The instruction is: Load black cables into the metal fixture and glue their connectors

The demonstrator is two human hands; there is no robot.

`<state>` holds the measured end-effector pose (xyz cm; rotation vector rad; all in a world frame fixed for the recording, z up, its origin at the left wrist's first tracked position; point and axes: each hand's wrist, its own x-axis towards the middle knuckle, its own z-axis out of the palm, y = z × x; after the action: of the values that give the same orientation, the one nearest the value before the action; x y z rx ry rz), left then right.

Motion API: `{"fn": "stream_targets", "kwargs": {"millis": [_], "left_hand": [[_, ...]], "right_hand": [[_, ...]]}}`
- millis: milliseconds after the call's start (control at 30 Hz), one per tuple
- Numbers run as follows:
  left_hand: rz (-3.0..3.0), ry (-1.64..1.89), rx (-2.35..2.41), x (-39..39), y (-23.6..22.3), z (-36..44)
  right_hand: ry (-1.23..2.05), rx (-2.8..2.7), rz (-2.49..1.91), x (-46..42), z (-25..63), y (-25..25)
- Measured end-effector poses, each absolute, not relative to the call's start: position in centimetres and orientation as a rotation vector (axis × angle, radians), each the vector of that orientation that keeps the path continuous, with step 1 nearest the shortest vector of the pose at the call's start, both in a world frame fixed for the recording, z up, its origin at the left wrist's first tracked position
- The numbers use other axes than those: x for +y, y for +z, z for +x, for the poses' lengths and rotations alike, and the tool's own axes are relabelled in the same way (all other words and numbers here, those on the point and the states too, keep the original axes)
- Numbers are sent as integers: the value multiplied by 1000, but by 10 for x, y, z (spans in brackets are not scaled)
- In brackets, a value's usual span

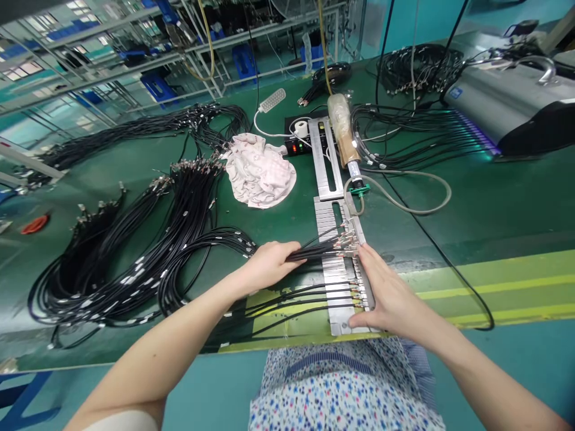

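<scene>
Cables (314,251) run approx L-R, tips (348,239) R; L hand (268,263) grips several, R hand (389,293) wide on jig (336,314).

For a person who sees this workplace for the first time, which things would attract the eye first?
The spread of black cables on the left of the green table probably catches the eye first. Next come the purple glow along the grey machine at the far right and the crumpled pink cloth near the middle. In front, the left hand grips a cable bundle over a slotted metal plate.
</scene>
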<state>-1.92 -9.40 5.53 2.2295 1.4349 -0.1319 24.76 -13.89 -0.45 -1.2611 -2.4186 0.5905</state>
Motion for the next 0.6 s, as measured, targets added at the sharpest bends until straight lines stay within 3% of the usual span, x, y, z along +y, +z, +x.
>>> {"fn": "stream_targets", "kwargs": {"millis": [300, 500, 600], "left_hand": [[2131, 21, 1327, -91, 61, -20], [2050, -169, 1231, -84, 54, -23], [1928, -37, 1291, -84, 54, -34]], "right_hand": [[614, -2420, -1294, -139, 246, -2], [661, -2424, -1311, -139, 246, -1], [640, -2418, -1303, -139, 245, -1]]}}
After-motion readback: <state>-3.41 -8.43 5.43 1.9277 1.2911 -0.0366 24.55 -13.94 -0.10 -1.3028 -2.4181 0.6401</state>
